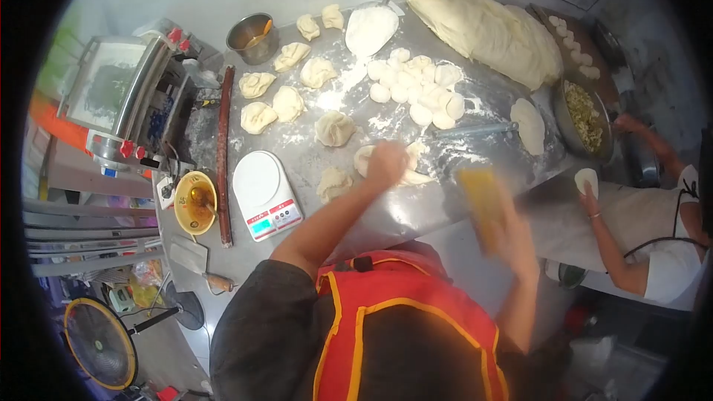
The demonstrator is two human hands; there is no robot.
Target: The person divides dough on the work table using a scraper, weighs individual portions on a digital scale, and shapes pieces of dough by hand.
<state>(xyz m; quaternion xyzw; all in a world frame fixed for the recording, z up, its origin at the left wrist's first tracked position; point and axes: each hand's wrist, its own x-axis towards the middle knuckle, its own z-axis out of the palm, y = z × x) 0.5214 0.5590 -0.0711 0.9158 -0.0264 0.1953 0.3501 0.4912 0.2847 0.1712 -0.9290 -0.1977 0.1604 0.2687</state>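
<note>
On the metal table, my left hand (pixel 389 165) is closed over a piece of dough (pixel 417 176), which shows on both sides of my fingers. My right hand (pixel 512 239) is raised at the table's front edge. It grips a yellow, flat, rectangular tool (pixel 481 204), blurred by motion, so its exact kind is unclear. Beyond my hands lies a pile of small round dough pieces (pixel 420 89). A rolling pin (pixel 475 131) and a flattened dough sheet (pixel 527 126) rest to their right. Left of my left hand sit dough lumps (pixel 335 128).
A kitchen scale (pixel 264 187), a long dark-red rod (pixel 225 156) and a yellow bowl (pixel 196 203) stand left. A large dough mass (pixel 490 33) and a flour scoop (pixel 372 30) lie behind. At right, a co-worker's hand holds a dough wrapper (pixel 586 180) near a filling bowl (pixel 581 120).
</note>
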